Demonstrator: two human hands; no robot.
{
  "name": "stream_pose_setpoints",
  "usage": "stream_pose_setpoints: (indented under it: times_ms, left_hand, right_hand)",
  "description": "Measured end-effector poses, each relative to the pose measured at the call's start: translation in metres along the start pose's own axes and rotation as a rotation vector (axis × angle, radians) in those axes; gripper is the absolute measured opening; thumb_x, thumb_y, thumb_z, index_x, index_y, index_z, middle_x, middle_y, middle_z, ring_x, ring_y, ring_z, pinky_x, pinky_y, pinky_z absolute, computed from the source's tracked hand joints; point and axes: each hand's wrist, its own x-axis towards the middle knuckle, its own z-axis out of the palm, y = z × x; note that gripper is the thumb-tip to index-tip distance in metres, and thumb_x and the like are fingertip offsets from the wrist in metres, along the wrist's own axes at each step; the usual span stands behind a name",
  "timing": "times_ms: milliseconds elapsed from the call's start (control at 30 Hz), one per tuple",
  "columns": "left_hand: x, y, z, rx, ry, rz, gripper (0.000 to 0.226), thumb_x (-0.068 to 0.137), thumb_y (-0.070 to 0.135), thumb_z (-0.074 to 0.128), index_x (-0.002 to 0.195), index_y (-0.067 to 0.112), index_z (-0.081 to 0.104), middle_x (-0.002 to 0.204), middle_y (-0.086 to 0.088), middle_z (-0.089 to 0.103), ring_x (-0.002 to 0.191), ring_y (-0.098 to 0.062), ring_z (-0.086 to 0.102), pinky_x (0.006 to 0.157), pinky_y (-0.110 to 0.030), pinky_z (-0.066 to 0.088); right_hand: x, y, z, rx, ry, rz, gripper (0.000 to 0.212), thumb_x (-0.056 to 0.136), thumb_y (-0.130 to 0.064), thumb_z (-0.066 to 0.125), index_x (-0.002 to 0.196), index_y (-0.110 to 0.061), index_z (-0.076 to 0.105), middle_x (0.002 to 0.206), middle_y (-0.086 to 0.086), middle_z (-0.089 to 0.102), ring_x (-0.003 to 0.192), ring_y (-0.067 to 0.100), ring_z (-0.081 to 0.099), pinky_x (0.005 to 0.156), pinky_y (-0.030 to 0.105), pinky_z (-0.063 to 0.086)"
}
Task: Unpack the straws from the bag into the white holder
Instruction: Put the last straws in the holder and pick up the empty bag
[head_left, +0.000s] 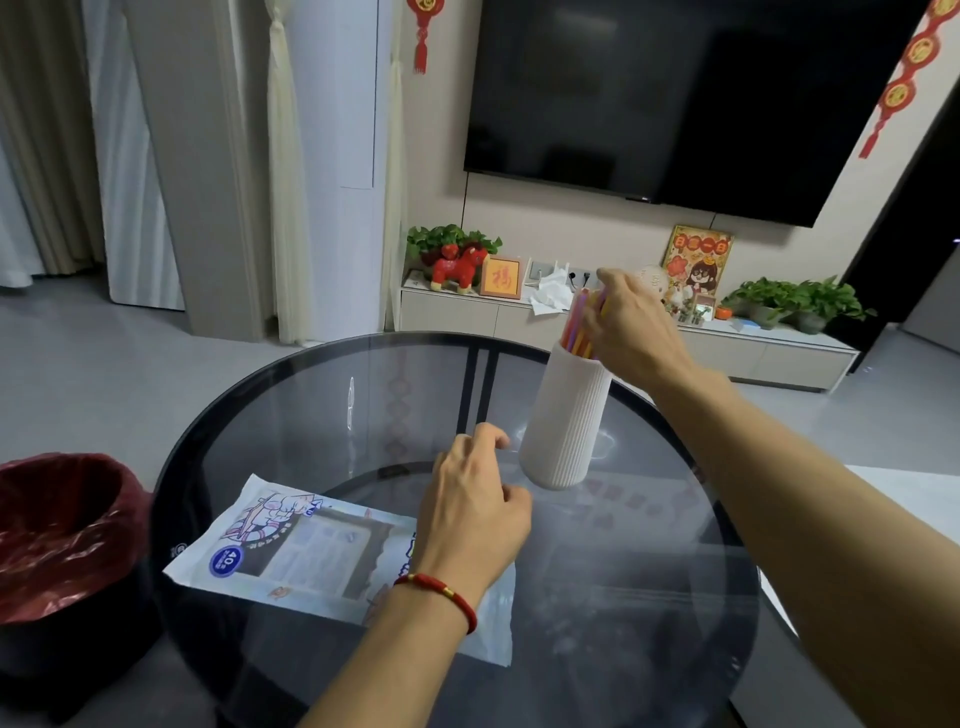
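A tall ribbed white holder (563, 421) stands upright on the round glass table (322, 395). A bunch of coloured straws (577, 325) sticks out of its top. My right hand (631, 322) is closed around the upper ends of the straws above the holder. The flat printed straw bag (291, 545) lies on the table at the front left. My left hand (475, 504) hovers over the bag's right end, just left of the holder's base, fingers loosely curled and holding nothing.
A black bin with a red liner (62, 525) stands on the floor at the left of the table. Behind the table runs a low white cabinet (779, 353) with plants and ornaments, under a wall TV.
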Motion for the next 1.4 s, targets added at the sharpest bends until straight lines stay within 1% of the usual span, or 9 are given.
stream_pose_setpoints:
  times_ms: [200,400,500,633,867,967,1100,1333,1400]
  left_hand:
    - [0.001,-0.003,-0.001,0.056,-0.063,-0.018,0.038,0.087,0.018,0.06,0.121,0.027,0.044,0.12,0.003,0.054,0.106,-0.013,0.051,0.081,-0.024,0.047]
    - [-0.007,-0.012,-0.011,0.194,-0.116,-0.035,0.037,0.089,0.022,0.056,0.123,0.025,0.045,0.122,0.0,0.055,0.112,-0.017,0.049,0.079,-0.024,0.042]
    - [-0.019,-0.018,-0.019,0.292,-0.176,-0.075,0.038,0.086,0.023,0.055,0.124,0.022,0.048,0.121,-0.004,0.054,0.113,-0.022,0.048,0.085,-0.033,0.047]
    - [-0.035,-0.022,-0.027,0.489,-0.259,-0.172,0.03,0.085,0.035,0.056,0.112,0.022,0.05,0.115,-0.006,0.057,0.104,-0.027,0.057,0.076,-0.038,0.046]
    - [-0.059,-0.043,-0.046,0.653,-0.439,-0.446,0.053,0.085,0.049,0.049,0.126,0.016,0.047,0.127,-0.01,0.059,0.114,-0.033,0.055,0.082,-0.038,0.04]
    - [-0.061,-0.045,-0.072,0.497,-0.459,-0.537,0.05,0.081,0.046,0.056,0.12,0.016,0.049,0.121,-0.011,0.061,0.107,-0.034,0.06,0.085,-0.039,0.051]
    - [-0.075,-0.059,-0.128,-0.008,-0.237,-0.74,0.039,0.071,0.04,0.06,0.098,0.015,0.049,0.096,-0.007,0.058,0.067,-0.025,0.063,0.05,-0.041,0.061]
    - [-0.121,-0.117,-0.211,-1.096,0.256,-0.945,0.028,0.094,0.006,0.053,0.121,0.001,0.061,0.111,-0.023,0.07,0.094,-0.039,0.068,0.079,-0.049,0.058]
    - [-0.128,-0.142,-0.233,-1.148,0.415,-0.902,0.03,0.093,-0.004,0.048,0.121,-0.002,0.06,0.114,-0.023,0.07,0.104,-0.039,0.067,0.08,-0.047,0.057]
  right_hand:
    - [-0.001,0.0,0.004,-0.111,-0.075,-0.111,0.051,0.103,-0.031,0.053,0.146,-0.005,0.046,0.145,0.021,0.055,0.127,0.035,0.055,0.104,0.05,0.047]
    - [-0.033,-0.018,-0.004,-0.045,0.218,-0.35,0.031,0.098,-0.014,0.059,0.127,-0.006,0.065,0.126,0.015,0.07,0.112,0.027,0.064,0.095,0.039,0.05]
    - [-0.082,-0.032,0.024,-0.001,-0.128,-0.335,0.015,0.099,-0.02,0.061,0.109,-0.013,0.07,0.104,0.006,0.074,0.091,0.023,0.07,0.074,0.03,0.053]
    - [-0.138,-0.038,0.079,-0.087,-0.608,-0.085,0.04,0.107,-0.045,0.046,0.137,-0.023,0.059,0.135,0.008,0.064,0.118,0.028,0.065,0.099,0.046,0.055]
    - [-0.179,-0.044,0.122,0.284,-0.586,0.247,0.029,0.102,-0.023,0.047,0.101,-0.005,0.069,0.102,0.013,0.072,0.09,0.036,0.065,0.075,0.037,0.052]
    - [-0.188,-0.062,0.122,0.649,-0.585,0.402,0.024,0.099,-0.011,0.05,0.096,-0.008,0.074,0.088,0.01,0.071,0.071,0.025,0.058,0.054,0.027,0.045]
    - [-0.189,-0.103,0.12,1.069,-0.575,0.529,0.024,0.1,-0.002,0.053,0.099,0.013,0.072,0.076,0.015,0.067,0.052,0.016,0.049,0.046,0.024,0.043]
    - [-0.193,-0.235,0.153,1.219,-0.732,0.416,0.029,0.104,-0.015,0.058,0.101,0.009,0.073,0.092,0.021,0.08,0.055,0.019,0.065,0.065,0.031,0.061]
    - [-0.197,-0.269,0.166,1.217,-0.812,0.364,0.034,0.106,-0.026,0.057,0.1,0.003,0.074,0.083,0.014,0.08,0.063,0.02,0.072,0.073,0.038,0.066]
